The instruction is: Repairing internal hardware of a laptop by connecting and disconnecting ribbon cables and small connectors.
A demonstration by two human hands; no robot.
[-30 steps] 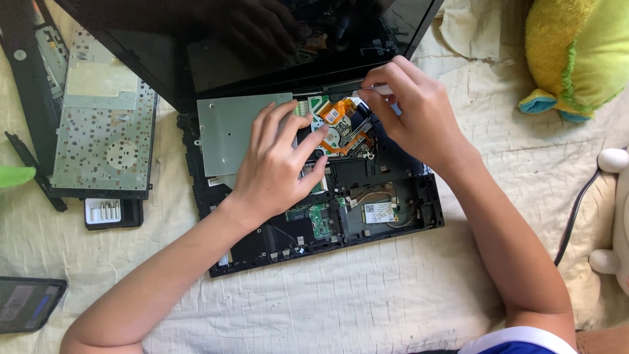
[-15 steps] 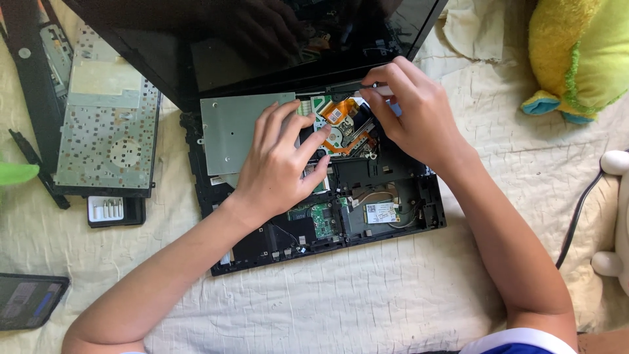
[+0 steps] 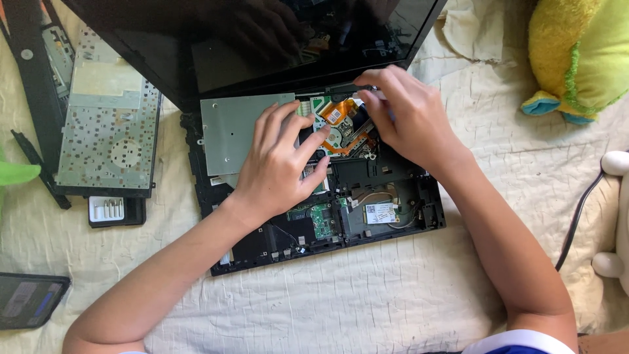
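Observation:
An opened black laptop base lies on a cream cloth, its dark screen tilted back. My left hand rests flat on the base. Its fingers are spread over the edge of a grey metal plate and the fan area. My right hand is at the hinge, beside an orange flex cable and copper part. Its fingers are pinched around a thin tool that they mostly hide. Green circuit boards show below my left hand.
A removed keyboard lies face down at the left, next to a black frame strip and a small case of bits. A phone lies lower left. A yellow-green plush toy, a black cable and a white plush are at the right.
Both hands stay in nearly the same spots. My right fingertips have shifted slightly along the hinge, and the view has drifted a little.

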